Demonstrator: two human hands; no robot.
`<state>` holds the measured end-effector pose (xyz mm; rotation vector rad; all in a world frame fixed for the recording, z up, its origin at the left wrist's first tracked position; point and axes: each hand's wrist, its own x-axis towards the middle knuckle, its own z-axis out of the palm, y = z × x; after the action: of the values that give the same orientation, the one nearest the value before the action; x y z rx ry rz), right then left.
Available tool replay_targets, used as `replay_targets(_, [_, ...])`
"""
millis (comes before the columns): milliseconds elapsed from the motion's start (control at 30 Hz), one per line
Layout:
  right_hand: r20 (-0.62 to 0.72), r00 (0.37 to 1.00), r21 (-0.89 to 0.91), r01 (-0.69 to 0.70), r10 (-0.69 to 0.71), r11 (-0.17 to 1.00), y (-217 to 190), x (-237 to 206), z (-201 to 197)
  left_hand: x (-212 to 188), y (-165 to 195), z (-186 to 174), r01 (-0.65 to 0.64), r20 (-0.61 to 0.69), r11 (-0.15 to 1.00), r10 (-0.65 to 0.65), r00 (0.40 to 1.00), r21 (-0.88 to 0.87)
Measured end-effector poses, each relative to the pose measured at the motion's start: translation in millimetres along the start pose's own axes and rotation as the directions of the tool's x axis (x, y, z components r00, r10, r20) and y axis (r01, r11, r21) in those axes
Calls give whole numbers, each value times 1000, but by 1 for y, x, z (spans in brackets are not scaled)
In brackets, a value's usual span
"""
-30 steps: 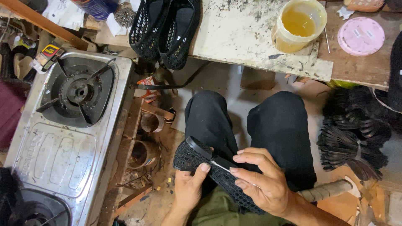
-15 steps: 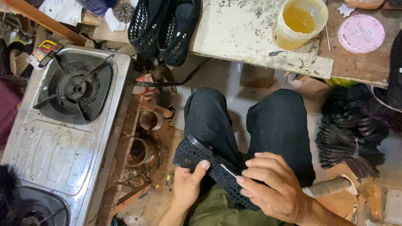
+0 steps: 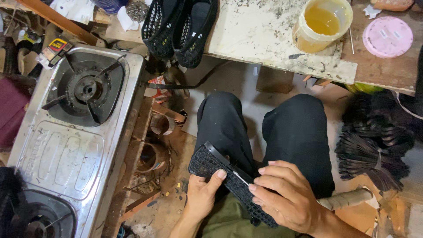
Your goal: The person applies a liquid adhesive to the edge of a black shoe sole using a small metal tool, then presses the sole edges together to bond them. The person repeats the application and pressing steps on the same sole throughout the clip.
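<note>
Resting across the person's lap, a black mesh shoe upper (image 3: 229,183) is being gripped by the left hand (image 3: 200,196), thumb on top, while the right hand (image 3: 286,198) is closing over it; a gas stove (image 3: 70,132) is sitting left.

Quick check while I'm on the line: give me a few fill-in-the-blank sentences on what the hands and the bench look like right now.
1. Both hands hold a black woven ____ over the lap, the left hand at its near end and the right hand on top.
2. The tub on the board holds a ____ liquid.
3. The round lid on the bench is ____ in colour.
4. Two black shoes lie beside the gas ____.

Missing words: shoe; yellow; pink; stove
</note>
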<state>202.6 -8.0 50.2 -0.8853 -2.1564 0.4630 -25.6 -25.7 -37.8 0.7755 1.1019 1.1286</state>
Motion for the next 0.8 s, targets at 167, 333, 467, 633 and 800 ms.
replay_targets(167, [-35, 998, -3, 46, -46, 999, 1, 3, 6, -3, 1, 4, -4, 31, 1000, 4, 1000, -30])
replay_targets(333, [-4, 1000, -65, 23, -23, 998, 1, 4, 9, -3, 4, 3, -13, 12, 1000, 13, 1000, -3])
replay_targets(467, [65, 998, -98, 27, -21, 995, 1, -2, 4, 0, 4, 0, 44, -39, 998, -46, 998, -33])
replay_targets(633, [155, 988, -156, 21, 3, 988, 0, -13, -2, -1, 4, -1, 11, -26, 1000, -11, 1000, 1])
replay_targets(800, [241, 968, -132, -36, 67, 991, -2, -22, -12, -1, 0, 4, 40, -36, 999, -39, 999, 26])
